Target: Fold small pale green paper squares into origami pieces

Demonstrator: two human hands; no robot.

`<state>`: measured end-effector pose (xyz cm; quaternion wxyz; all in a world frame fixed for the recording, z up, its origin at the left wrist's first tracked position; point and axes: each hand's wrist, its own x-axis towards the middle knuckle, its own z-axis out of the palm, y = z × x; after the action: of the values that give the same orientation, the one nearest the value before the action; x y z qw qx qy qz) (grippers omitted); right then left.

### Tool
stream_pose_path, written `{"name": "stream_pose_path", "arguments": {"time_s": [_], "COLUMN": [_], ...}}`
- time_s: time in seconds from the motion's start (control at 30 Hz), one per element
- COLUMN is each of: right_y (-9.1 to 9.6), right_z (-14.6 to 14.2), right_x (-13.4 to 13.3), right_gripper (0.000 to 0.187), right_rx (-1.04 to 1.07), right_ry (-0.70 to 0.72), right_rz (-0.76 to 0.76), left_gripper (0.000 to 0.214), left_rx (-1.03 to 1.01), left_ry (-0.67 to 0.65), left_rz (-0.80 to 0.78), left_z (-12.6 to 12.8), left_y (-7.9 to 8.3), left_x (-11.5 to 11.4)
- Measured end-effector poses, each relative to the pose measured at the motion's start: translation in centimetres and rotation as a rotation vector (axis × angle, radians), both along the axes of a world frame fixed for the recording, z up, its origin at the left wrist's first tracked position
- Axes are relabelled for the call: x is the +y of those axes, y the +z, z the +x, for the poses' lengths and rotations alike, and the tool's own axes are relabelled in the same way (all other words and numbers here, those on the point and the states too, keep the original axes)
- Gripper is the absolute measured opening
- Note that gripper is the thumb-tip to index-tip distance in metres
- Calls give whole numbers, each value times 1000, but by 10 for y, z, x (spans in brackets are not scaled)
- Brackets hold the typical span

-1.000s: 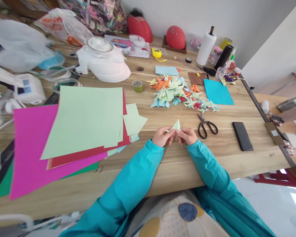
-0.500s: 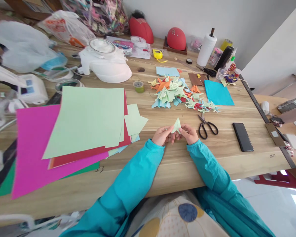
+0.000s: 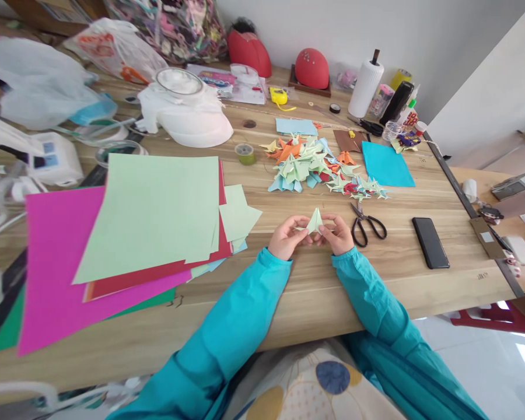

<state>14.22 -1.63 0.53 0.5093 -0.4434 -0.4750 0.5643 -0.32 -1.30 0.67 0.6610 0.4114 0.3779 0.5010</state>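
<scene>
A small pale green folded paper piece [image 3: 314, 221] is pinched between both of my hands above the wooden table [image 3: 315, 291]. My left hand [image 3: 285, 237] grips its left side with curled fingers. On its right side my right hand [image 3: 338, 233] pinches it with fingertips. Both sleeves are teal. Just beyond my hands lies a pile of folded paper figures [image 3: 315, 166] in green, blue and orange.
Black scissors [image 3: 367, 223] and a black phone [image 3: 429, 241] lie right of my hands. A stack of large sheets, light green [image 3: 153, 213] over red and magenta [image 3: 55, 262], lies to the left. A blue sheet [image 3: 387, 164], paper towel roll [image 3: 366, 87] and clutter fill the far side.
My fingers have shifted on the folded piece, which has turned slightly and sits a little further right between my hands. Nothing else on the table has moved.
</scene>
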Motion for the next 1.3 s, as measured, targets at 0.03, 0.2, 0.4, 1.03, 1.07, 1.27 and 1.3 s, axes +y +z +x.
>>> {"name": "stream_pose_path", "arguments": {"time_s": [0.03, 0.2, 0.4, 1.03, 1.07, 1.27, 1.3], "right_y": [-1, -1, 1, 7, 8, 9, 8], "right_z": [0, 0, 0, 0, 0, -3, -3], "right_x": [0, 0, 0, -6, -6, -4, -3], "right_gripper": [37, 38, 36, 47, 46, 54, 57], "right_rx": [-2, 8, -52, -116, -117, -92, -88], "right_ry": [-5, -4, 3, 90, 90, 21, 5], "right_rz": [5, -32, -50, 50, 58, -25, -46], "left_gripper": [33, 28, 27, 40, 40, 44, 45], "left_rx": [0, -54, -84, 167, 158, 108, 103], "left_ry": [7, 5, 1, 31, 35, 55, 69], "left_rz": [-5, -84, -125, -15, -14, -56, -66], "left_z": [0, -1, 0, 0, 1, 1, 1], "left_y": [-1, -1, 4, 6, 7, 7, 7], "left_x": [0, 1, -1, 0, -1, 0, 0]}}
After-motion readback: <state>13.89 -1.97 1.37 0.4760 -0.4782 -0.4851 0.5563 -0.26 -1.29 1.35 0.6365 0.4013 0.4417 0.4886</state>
